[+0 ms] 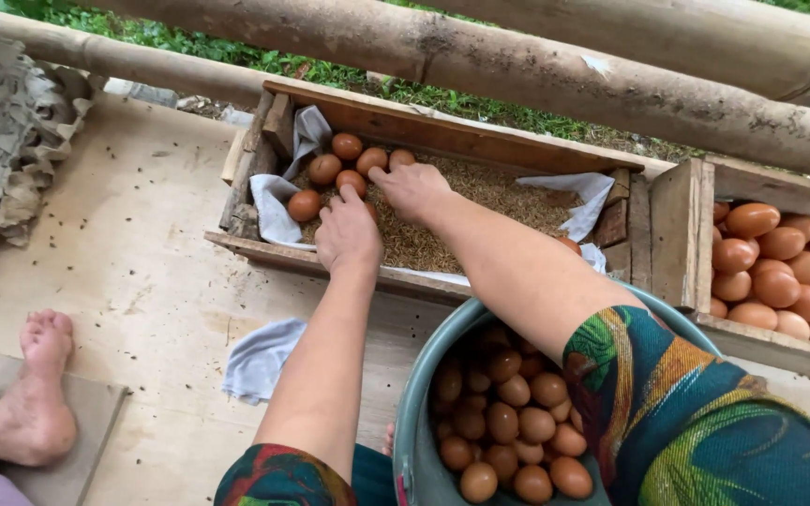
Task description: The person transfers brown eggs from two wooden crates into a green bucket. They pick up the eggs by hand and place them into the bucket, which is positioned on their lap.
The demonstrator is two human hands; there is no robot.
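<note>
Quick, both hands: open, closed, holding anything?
Left hand: palm down over the husk bed in the wooden crate; any grip is hidden.
Right hand: fingers curled by the brown eggs; cannot tell if it holds one.

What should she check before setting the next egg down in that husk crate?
1. Both hands in the crate: ok; left hand and right hand rest over the husks.
2. Egg in hand: cannot tell; palms face down.
3. Room left on husks: ok; only a small cluster of eggs sits at the left end.
4. Cloth liner under husks: ok; it shows at both ends.
5. Supply: ok; bucket holds many eggs.
6. Neighbouring crate: ok; filled with eggs.
</note>
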